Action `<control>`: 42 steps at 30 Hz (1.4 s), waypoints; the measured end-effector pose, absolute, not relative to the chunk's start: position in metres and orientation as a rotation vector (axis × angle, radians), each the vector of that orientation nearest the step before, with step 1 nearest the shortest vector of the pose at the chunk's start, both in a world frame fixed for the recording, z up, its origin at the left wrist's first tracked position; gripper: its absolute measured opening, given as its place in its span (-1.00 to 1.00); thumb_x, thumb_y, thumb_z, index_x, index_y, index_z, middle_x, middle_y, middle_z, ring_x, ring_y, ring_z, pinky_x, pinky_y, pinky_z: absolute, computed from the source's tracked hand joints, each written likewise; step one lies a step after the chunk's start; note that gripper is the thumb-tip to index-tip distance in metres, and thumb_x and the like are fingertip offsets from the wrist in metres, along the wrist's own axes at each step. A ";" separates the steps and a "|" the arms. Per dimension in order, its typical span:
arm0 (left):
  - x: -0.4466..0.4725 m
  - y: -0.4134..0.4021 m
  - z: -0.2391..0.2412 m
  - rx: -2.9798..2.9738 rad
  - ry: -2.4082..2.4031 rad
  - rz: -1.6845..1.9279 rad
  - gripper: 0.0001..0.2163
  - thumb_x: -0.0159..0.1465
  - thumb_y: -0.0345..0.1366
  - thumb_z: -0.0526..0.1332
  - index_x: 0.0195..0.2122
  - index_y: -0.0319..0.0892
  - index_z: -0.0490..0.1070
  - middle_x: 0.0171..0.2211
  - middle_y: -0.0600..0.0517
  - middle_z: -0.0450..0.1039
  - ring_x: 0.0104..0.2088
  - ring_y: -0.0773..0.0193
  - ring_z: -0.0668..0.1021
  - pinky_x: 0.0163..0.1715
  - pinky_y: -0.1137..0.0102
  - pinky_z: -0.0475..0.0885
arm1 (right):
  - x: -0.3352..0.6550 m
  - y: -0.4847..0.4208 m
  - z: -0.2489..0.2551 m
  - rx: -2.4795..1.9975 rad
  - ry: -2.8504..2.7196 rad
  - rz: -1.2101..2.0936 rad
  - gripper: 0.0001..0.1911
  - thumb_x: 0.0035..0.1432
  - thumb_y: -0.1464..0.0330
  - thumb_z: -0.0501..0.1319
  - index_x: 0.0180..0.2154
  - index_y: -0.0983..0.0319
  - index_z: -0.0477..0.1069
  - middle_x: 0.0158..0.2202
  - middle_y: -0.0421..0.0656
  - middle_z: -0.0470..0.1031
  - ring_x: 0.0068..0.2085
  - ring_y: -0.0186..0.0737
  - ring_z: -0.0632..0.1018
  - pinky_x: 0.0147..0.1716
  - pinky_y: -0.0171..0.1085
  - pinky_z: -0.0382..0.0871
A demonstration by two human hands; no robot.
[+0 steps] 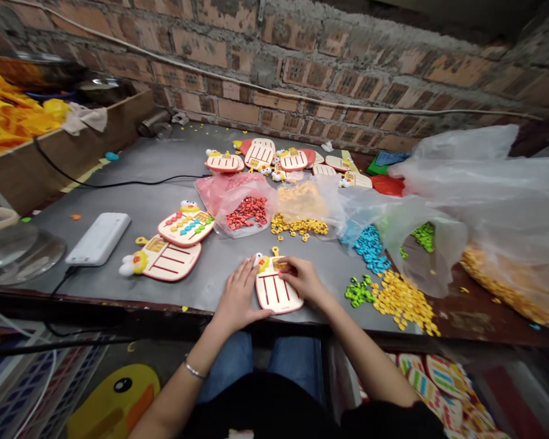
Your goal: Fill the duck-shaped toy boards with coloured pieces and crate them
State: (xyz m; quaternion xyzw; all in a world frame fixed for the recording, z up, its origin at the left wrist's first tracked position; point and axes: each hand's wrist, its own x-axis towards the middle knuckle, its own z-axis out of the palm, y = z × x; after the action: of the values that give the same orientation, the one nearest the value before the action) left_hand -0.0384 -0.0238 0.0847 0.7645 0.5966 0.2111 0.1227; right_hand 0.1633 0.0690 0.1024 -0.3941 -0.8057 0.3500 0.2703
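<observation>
A cream duck-shaped slotted board with a red rim lies flat at the table's front edge. My left hand holds its left side, fingers by the duck's head and thumb along the lower edge. Over the gold panel near the top, my right hand has thumb and fingertips pinched together; whatever is between them is hidden. The board's slots hold no beads. To the left, a board filled with coloured beads partly overlaps another board with bare slots.
Bags spill red beads, yellow beads and blue beads. Green beads and a yellow bead pile lie right. More boards stand behind. A white power bank sits left; a brick wall rises behind.
</observation>
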 end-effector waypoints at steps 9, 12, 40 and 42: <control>-0.037 -0.025 0.089 2.215 1.754 0.570 0.02 -0.05 0.12 0.35 0.33 -0.19 -0.10 0.35 -0.22 -0.09 0.32 -0.07 0.08 0.22 0.08 0.04 | 0.134 0.071 0.107 -0.825 -2.302 1.055 -0.78 0.09 0.42 0.29 -0.16 0.22 0.49 -0.32 -0.12 0.56 -0.27 -0.19 0.54 -0.20 -0.22 0.38; -0.037 -0.026 0.089 2.206 1.747 0.594 0.01 -0.06 0.11 0.35 0.33 -0.19 -0.09 0.36 -0.22 -0.10 0.32 -0.07 0.09 0.22 0.08 0.03 | 0.139 0.071 0.115 -0.753 -2.312 1.332 -0.55 0.01 0.37 0.36 -0.02 0.21 0.41 -0.41 -0.20 0.53 -0.35 -0.22 0.53 -0.31 -0.28 0.40; -0.038 -0.026 0.082 2.319 1.723 0.643 -0.06 -0.02 0.12 0.33 0.31 -0.19 0.02 0.37 -0.22 -0.15 0.33 -0.12 0.02 0.24 0.03 -0.01 | 0.180 0.101 0.112 -1.020 -1.930 0.817 -0.84 0.21 0.31 0.17 -0.25 0.20 0.49 -0.24 -0.07 0.51 -0.22 -0.16 0.53 -0.27 -0.21 0.45; -0.038 -0.025 0.083 2.327 1.707 0.638 -0.08 0.00 0.11 0.32 0.31 -0.18 0.01 0.36 -0.20 -0.11 0.33 -0.10 0.05 0.25 0.04 -0.03 | 0.187 0.091 0.108 -1.074 -2.073 0.683 -0.86 0.22 0.34 0.15 -0.27 0.20 0.49 -0.28 -0.08 0.51 -0.23 -0.16 0.50 -0.26 -0.19 0.41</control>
State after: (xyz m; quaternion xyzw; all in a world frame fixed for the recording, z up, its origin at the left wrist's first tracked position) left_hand -0.0385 -0.0250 0.0828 0.7839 0.5750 0.2150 0.0927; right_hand 0.1869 0.0906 0.1079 -0.4139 -0.7991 0.2635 0.3473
